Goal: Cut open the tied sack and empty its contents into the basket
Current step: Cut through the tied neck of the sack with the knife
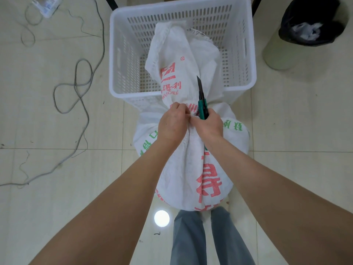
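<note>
White woven sack (191, 165) with red and green print, upright on the tiled floor (57, 197), cinched at a tied neck. Loose top flopped over the near rim into the white slotted basket (118, 54) just beyond. Left grip (172, 124) closed, fingers pinching the neck from the left. Right grip (209, 126) touching it, wrapped tight round a green utility knife (202, 108), blade out and pointing far. Grey cable (76, 87) looping at left. Black-lined bin (313, 20) at far right. Grey trouser legs (191, 241) nearest.
</note>
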Motion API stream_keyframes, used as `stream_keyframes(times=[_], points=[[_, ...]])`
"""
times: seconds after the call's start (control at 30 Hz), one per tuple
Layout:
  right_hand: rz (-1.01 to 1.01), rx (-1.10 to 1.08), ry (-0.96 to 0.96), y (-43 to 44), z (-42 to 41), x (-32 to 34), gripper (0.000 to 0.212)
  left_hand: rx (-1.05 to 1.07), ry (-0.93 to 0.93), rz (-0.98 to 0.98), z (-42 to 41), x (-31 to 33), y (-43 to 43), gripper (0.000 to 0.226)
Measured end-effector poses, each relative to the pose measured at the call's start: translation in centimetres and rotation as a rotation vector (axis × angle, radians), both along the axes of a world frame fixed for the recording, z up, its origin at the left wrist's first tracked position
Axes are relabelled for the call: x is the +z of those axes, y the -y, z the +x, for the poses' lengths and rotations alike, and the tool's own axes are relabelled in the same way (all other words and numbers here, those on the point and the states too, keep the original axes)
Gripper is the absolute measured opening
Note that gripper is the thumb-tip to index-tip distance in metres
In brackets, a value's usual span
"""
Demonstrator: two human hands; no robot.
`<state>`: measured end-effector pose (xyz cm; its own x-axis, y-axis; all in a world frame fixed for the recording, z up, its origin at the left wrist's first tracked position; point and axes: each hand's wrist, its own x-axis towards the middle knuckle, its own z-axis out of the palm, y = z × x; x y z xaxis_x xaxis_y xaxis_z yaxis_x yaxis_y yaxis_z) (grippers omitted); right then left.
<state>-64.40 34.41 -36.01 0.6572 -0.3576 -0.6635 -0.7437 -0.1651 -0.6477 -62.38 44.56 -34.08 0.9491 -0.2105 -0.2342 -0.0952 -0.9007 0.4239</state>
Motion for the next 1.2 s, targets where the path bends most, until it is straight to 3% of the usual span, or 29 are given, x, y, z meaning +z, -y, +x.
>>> stream_keyframes(times=[0.17,0.37,0.47,0.73,0.87,1.0,1.2], points=[[0.202,-0.088,0.032,0.6,-0.3,0.4,0.026,0.004,0.026,-0.035,0.0,0.1,-0.4,0.019],[0.071,-0.004,0.078,0.4,0.1,0.1,0.031,0.049,0.030,-0.034,0.0,0.1,-0.1,0.015],[0.000,0.019,0.054,0.4,0.2,0.0,0.023,0.047,0.028,-0.027,0.0,0.0,0.1,0.015],[0.005,-0.013,0.039,0.6,0.5,-0.3,0.015,0.001,0.070,-0.124,0.2,-0.2,-0.5,0.017],[-0.009,-0.011,0.041,0.4,0.6,-0.4,0.017,-0.030,0.158,-0.047,0.3,-0.6,-0.5,0.016],[-0.154,0.008,0.037,0.3,0.6,0.1,0.035,-0.006,0.256,0.047,0.3,-0.8,-0.4,0.010],[-0.169,-0.002,0.006,-0.1,0.4,1.1,0.031,0.013,0.187,0.068,0.3,-0.6,-0.5,0.018]])
